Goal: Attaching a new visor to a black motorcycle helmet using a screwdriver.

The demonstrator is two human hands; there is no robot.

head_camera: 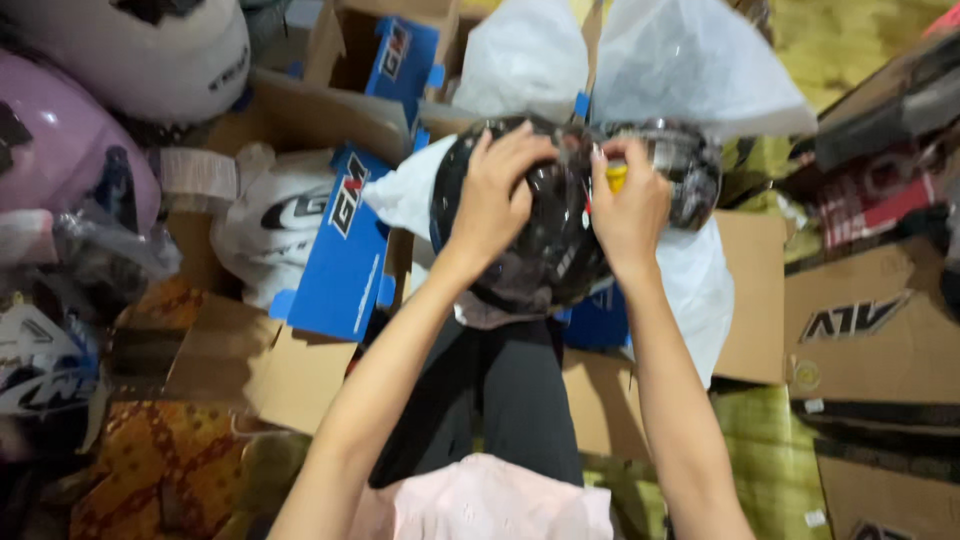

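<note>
A glossy black helmet (545, 255) rests on my lap in the middle of the view, its clear visor (675, 170) swung out to the right. My left hand (497, 195) presses flat on the helmet's top left side. My right hand (628, 205) sits at the visor's hinge side and pinches a small yellow-handled tool (617, 178) against the helmet. White plastic wrapping (700, 275) lies under and behind the helmet.
An open cardboard box with blue flaps (345, 250) holds a bagged white helmet (275, 225) at left. White (150, 50) and pink (70, 150) helmets lie far left. Brown cartons (870, 330) stack at right. White plastic bags (690, 60) sit behind.
</note>
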